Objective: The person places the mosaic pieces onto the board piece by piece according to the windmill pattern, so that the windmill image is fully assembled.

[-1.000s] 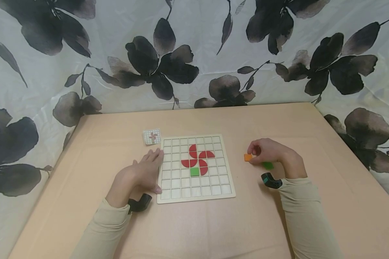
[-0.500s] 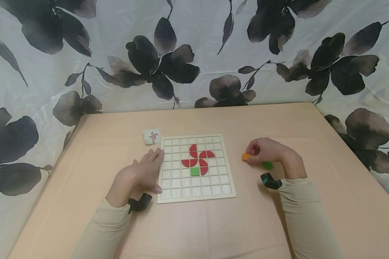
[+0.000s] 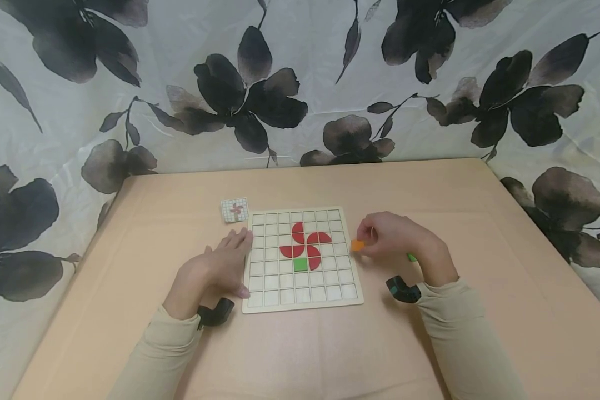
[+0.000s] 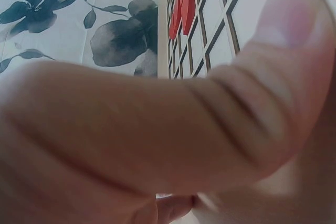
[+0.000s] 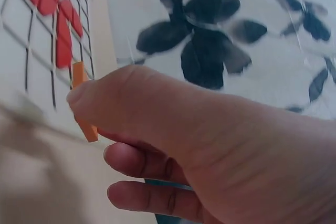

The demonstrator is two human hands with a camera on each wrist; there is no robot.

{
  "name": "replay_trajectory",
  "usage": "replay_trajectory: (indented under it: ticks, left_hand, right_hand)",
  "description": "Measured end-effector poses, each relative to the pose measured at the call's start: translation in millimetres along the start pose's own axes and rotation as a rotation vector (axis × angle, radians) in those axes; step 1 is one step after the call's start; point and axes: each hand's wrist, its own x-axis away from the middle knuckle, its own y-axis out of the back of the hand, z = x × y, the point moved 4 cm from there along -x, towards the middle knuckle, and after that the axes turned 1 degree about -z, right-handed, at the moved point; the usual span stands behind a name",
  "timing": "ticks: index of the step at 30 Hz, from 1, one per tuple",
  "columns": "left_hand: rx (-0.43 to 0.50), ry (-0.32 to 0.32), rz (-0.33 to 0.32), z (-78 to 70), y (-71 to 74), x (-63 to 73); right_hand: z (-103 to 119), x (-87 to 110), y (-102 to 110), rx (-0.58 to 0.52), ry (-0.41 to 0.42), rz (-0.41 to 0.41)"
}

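A white grid board [image 3: 270, 283] lies on the table. Red quarter-round tiles [image 3: 314, 259] form a pinwheel on it, with a green square tile [image 3: 300, 265] set just below. My left hand [image 3: 217, 270] rests flat along the board's left edge, fingers straight; its thumb fills the left wrist view. Between thumb and fingertip my right hand [image 3: 397, 239] pinches an orange tile [image 3: 357, 245] at the board's right edge. In the right wrist view the orange tile [image 5: 86, 124] stands on edge under the thumb, while the other fingers curl beneath.
A small pattern card [image 3: 235, 210] lies at the board's upper left corner. Another green tile [image 3: 412, 258] is on the table, mostly hidden behind the right hand. A floral cloth [image 3: 330, 83] hangs behind the table.
My right hand has carried the orange tile leftward, from the table's right side to the board's edge. The left hand and the board have stayed put.
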Motion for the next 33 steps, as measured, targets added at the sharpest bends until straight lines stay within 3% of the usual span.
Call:
replay_trajectory:
  ticks: [7,18,33]
  left_hand:
    - [-0.001,-0.004,0.001,0.6,-0.4,0.4]
    - [-0.003,-0.003,0.002,0.8,-0.9,-0.4]
    - [-0.024,0.008,0.011,1.4,-0.1,0.0]
  right_hand:
    - [27,-5.5,-19,0.048,0.008,0.052]
    - [35,-10.2,-32,0.097,0.011,0.09]
    - [69,-10.4,-46,0.165,0.121,0.101]
